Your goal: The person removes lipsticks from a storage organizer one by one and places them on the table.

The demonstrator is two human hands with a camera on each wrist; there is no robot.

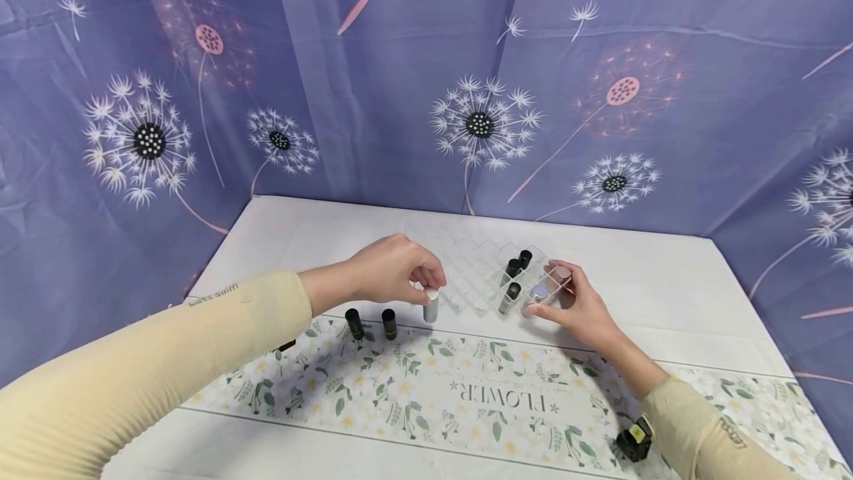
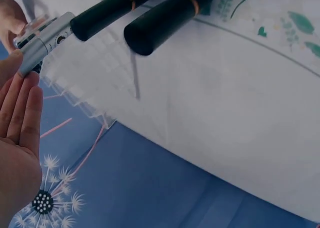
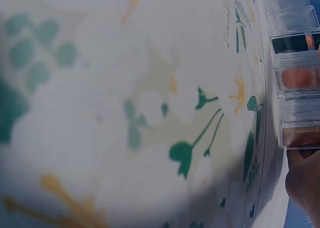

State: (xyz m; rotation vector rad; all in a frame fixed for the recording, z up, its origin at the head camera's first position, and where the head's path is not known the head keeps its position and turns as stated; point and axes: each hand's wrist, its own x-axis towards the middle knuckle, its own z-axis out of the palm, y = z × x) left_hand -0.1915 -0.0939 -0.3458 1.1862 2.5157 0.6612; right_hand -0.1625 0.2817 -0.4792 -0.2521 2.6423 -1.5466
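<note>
Silver tube (image 1: 432,307), near upright in the head view, pinched between thumb and fingertips of the left hand (image 1: 396,269); contact of its base with the white table (image 1: 656,287) impossible to tell. At three o'clock from the silver tube, right hand (image 1: 586,313), thumb and fingers curled about the three o'clock end of a clear organizer (image 1: 469,272), spread out toward two o'clock. Inside, from the organizer's middle, black-capped tubes (image 1: 510,296) at two, three and nearly five o'clock; nearest the right fingers, a silver-capped tube (image 1: 538,293) and a pale pinkish cap (image 1: 563,273). Between eight and nine o'clock from the silver tube, two black tubes (image 1: 389,324) with gold bands, upright and apart on the floral runner (image 1: 460,421). Farther that way, a dark thing (image 1: 287,345), partly hidden by the left sleeve (image 1: 200,347). Out at four, against the right sleeve (image 1: 686,421), a black device (image 1: 633,441) with a yellow patch. Toward twelve, beyond the table, a blue-violet curtain (image 1: 400,95) with printed dandelions.
</note>
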